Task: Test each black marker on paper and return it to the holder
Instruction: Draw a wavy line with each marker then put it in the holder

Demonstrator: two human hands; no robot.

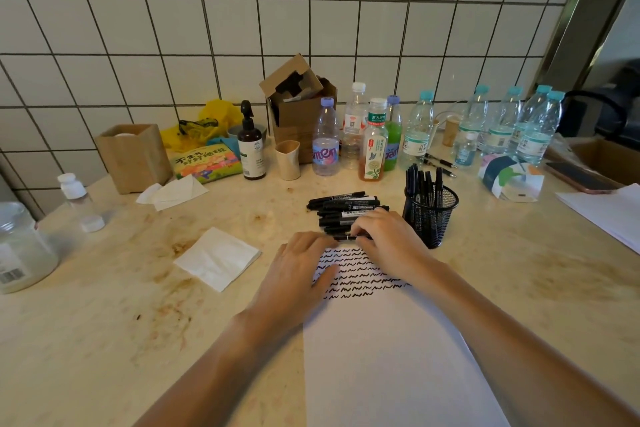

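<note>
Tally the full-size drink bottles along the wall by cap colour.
Purple-cap bottles: 2
White-cap bottles: 2
Light-blue-cap bottles: 5
Total: 9
The small bottle among them is not counted.

White tiled wall [173, 28] behind stained beige countertop [104, 322]

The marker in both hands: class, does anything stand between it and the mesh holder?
Nothing visible does. The marker, held by the left hand and right hand, lies just left of the mesh holder; only bare counter lies between.
</note>
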